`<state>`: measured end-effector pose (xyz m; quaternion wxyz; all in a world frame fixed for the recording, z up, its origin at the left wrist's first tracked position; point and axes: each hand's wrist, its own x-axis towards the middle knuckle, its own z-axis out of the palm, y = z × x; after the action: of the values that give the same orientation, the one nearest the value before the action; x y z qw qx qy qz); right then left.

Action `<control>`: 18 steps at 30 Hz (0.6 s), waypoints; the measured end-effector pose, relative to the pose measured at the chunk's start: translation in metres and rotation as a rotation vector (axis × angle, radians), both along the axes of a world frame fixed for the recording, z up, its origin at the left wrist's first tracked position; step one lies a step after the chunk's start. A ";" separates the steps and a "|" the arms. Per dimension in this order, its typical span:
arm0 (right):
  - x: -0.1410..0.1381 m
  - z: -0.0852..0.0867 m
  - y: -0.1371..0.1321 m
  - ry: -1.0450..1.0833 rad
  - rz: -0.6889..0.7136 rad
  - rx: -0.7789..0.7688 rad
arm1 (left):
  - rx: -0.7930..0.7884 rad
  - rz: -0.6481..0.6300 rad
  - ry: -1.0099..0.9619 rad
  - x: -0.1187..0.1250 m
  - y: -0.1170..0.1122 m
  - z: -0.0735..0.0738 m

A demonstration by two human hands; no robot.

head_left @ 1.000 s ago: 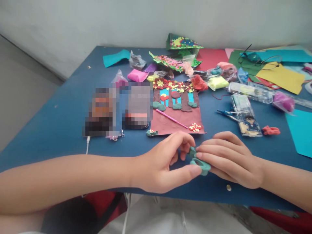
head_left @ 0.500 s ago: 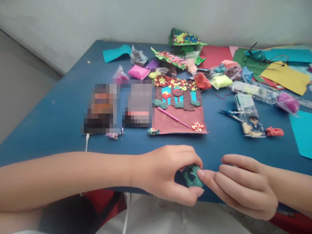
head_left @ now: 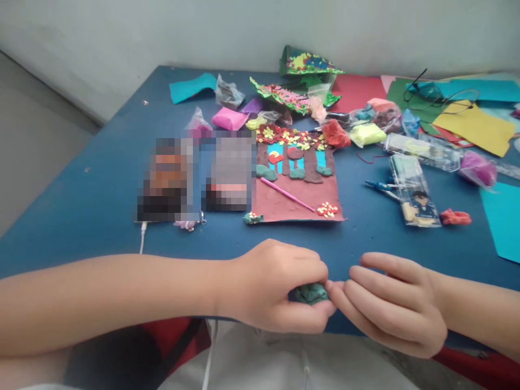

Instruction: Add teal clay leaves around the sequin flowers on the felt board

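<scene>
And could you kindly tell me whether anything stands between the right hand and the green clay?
Nothing visible does: the right hand reaches up to the right edge of the green clay, at the opening between thumb and forefinger of the left hand, which holds it. Whether it pinches the clay is unclear.

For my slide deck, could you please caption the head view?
Left hand holding green clay, right hand close beside it, near a clay picture.
</scene>
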<state>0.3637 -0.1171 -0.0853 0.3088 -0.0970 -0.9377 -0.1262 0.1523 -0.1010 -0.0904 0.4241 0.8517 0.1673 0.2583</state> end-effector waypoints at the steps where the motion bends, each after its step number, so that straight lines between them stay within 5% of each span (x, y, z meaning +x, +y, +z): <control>1: 0.000 0.000 0.001 0.004 -0.010 -0.006 | 0.004 -0.005 -0.005 0.000 0.000 0.000; 4: 0.001 -0.004 0.005 0.084 -0.035 0.009 | -0.014 -0.017 -0.042 0.000 0.001 0.002; 10: 0.011 -0.014 0.010 0.149 -0.146 -0.227 | 0.021 -0.019 -0.091 -0.001 0.004 0.005; 18: 0.016 -0.001 0.015 -0.005 -0.097 -0.164 | 0.275 0.140 0.071 -0.004 0.001 0.000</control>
<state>0.3792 -0.1018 -0.0868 0.2912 -0.1669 -0.9398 -0.0639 0.1485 -0.1004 -0.0900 0.2781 0.8967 0.2041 0.2774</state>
